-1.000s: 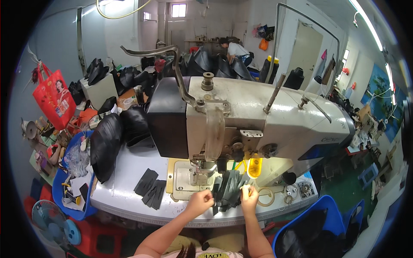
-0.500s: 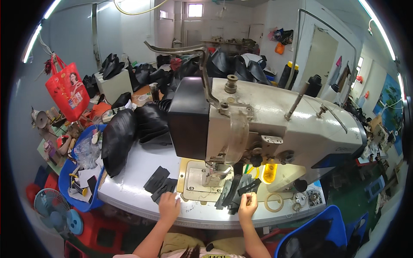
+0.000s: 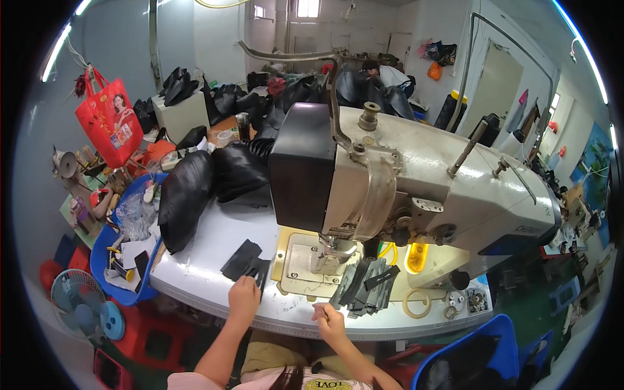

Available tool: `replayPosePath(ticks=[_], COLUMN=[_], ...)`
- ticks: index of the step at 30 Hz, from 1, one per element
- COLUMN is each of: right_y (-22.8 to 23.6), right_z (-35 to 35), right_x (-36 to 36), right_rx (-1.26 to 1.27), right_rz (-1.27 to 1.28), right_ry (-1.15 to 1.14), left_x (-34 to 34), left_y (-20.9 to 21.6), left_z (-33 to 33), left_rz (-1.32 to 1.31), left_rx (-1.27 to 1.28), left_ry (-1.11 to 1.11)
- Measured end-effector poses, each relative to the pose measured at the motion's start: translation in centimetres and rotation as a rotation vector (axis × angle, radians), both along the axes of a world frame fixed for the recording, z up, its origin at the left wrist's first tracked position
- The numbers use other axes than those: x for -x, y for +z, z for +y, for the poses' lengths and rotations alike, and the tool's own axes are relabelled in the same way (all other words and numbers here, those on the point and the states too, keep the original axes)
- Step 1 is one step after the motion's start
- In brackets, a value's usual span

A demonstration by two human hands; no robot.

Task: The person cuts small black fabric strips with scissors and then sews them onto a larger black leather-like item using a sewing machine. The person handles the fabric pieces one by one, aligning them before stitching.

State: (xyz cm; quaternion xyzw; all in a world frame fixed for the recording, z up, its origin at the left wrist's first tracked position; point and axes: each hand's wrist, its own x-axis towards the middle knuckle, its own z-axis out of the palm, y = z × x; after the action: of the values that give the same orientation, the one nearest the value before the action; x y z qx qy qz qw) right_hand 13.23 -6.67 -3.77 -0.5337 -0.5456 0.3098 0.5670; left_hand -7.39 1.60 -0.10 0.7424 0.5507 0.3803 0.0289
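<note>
1. To the near left of the sewing machine (image 3: 406,166), in the head view, a small pile of black strips (image 3: 240,258) lies on the white table (image 3: 188,273).
2. At this pile's lower end, the left hand (image 3: 244,298) has its fingers bent down and drawn together. They are against the nearest strips, and one strip runs along the hand's right side. The fingertips are hidden, so I cannot tell whether they grip a strip.
3. Directly before the sewing machine, the right hand (image 3: 330,322) is turned leftward, its fingers loosely curled, with thumb and forefinger slightly parted. Nothing shows between them.
4. Beyond and to the right of those fingers, under the sewing machine's arm, a larger heap of dark strips (image 3: 365,294) fans out, one strip (image 3: 382,277) lying crosswise on top. The heap's lower left corner is just beside the right hand; whether they touch is unclear.
5. Near right of the sewing machine, a pale ring (image 3: 427,304) lies flat beside this heap.
6. Left of the sewing machine, puffy black pieces (image 3: 186,203) stand on the table, well apart from both hands.
</note>
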Motion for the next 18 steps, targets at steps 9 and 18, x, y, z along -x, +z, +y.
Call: replayPosePath(ticks=[9,18], right_y=[1.7,-0.6], right_z=[1.6,1.7], right_x=[2.5,0.3], right_rx=[-0.029,0.089], right_rz=[-0.127,-0.01], right_ry=[-0.04,-0.011], left_x=[-6.4,-6.9], left_y=[-3.3,-4.9], left_z=[-4.7,-4.1], left_rz=[-0.737,-1.053], left_rx=[0.521,0.887], left_ry=[-0.27,-0.324])
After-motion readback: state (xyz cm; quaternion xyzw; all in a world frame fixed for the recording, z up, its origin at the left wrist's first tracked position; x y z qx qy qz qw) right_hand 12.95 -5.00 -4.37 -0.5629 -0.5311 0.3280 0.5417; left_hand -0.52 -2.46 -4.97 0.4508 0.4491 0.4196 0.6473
